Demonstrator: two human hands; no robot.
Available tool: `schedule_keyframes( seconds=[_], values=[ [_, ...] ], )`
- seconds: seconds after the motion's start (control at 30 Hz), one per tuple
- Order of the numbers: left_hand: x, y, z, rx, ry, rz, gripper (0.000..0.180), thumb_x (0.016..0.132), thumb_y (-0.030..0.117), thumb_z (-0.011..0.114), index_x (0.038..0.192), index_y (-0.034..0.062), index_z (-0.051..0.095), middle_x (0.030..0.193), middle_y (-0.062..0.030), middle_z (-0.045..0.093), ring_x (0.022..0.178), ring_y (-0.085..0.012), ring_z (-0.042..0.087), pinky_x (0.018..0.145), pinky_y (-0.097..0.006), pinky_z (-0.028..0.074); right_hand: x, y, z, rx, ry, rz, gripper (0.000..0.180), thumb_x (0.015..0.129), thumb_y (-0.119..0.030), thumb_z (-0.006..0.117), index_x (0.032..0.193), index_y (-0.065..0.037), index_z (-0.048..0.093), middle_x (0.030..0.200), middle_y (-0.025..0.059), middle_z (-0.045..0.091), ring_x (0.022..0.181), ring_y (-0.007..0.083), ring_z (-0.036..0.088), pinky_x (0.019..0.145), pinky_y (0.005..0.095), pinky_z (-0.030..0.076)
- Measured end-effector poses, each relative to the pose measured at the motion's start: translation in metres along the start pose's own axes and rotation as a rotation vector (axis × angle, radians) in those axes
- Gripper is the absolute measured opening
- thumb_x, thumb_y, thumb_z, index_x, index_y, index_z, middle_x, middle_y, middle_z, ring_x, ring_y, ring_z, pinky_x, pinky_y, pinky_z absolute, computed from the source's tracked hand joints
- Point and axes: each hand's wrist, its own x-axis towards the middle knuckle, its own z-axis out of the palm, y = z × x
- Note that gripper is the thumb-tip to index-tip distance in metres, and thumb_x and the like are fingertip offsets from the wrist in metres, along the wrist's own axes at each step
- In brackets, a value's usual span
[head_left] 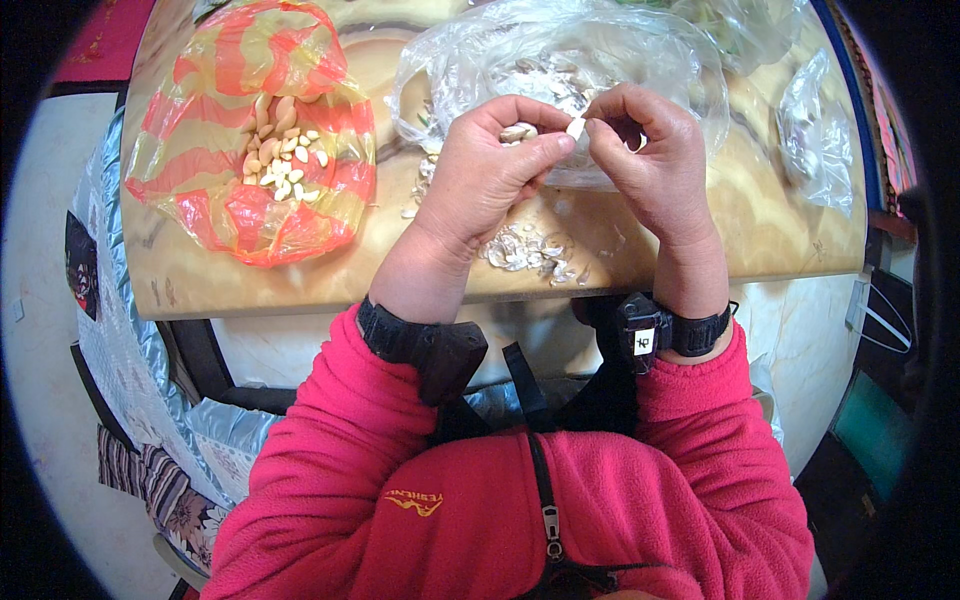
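Note:
My left hand [485,160] and right hand [655,155] meet over the table, fingertips close together. Between them is a pale garlic clove [576,127], pinched by the left thumb and forefinger, with the right fingertips against it. More garlic pieces [518,133] show in the curl of my left fingers. A thin whitish bit, perhaps skin, shows by the right fingers. To the left, a red-and-yellow striped plastic bag [195,205] lies spread out, with peeled garlic cloves [290,175] and larger tan pieces [283,112] on it.
Behind my hands lies a clear plastic bag [450,60] with whitish garlic pieces or skins. Loose garlic skins [530,250] lie near the table's [420,275] front edge. Another clear bag [815,135] is at the right, and a bag with greenery [745,25] at the far right.

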Motion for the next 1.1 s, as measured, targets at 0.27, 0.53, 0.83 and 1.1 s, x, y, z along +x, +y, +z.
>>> schedule_keyframes(
  seconds=[0.27,0.53,0.83,1.1],
  values=[
    [-0.0020,0.0033,0.0015,0.095,0.018,0.037,0.014,0.079,0.009,0.068,0.091,0.0047,0.064,0.074,0.0017,0.060,0.057,-0.0014,0.050,0.048,-0.014,0.039,-0.0017,-0.0010,0.0015,0.035,-0.006,0.040,0.002,0.075,-0.001,0.059,0.076,-0.001,0.058,0.065,-0.0041,0.052,0.061,0.0017,0.046,0.054,0.0172,0.039],
    [-0.0012,0.0030,-0.0016,-0.026,-0.051,0.007,0.018,0.080,0.005,0.065,0.098,0.0027,0.063,0.076,0.0005,0.060,0.057,-0.0015,0.049,0.045,-0.014,0.037,0.0002,0.0061,0.0018,0.395,-0.075,0.227,0.004,0.076,-0.006,0.058,0.075,-0.002,0.059,0.069,-0.0025,0.057,0.063,0.0041,0.049,0.058,0.0182,0.040],
    [0.0033,-0.0017,-0.0026,-0.481,-0.219,-0.048,0.024,0.085,0.001,0.055,0.109,-0.0002,0.057,0.085,-0.0071,0.060,0.055,-0.0033,0.047,0.039,-0.013,0.032,0.0000,0.0043,0.0047,0.571,-0.104,0.296,0.007,0.078,-0.008,0.057,0.076,-0.002,0.060,0.073,-0.0014,0.060,0.068,0.0034,0.052,0.061,0.0178,0.041],
    [0.0039,-0.0027,-0.0037,-0.503,-0.204,-0.086,0.023,0.088,0.003,0.053,0.110,-0.0034,0.055,0.084,-0.0067,0.059,0.055,-0.0037,0.046,0.039,-0.014,0.033,-0.0011,0.0066,0.0083,0.380,-0.077,0.242,0.004,0.079,-0.005,0.055,0.077,-0.002,0.056,0.074,0.0002,0.059,0.071,0.0061,0.054,0.066,0.0191,0.042]
  ],
)
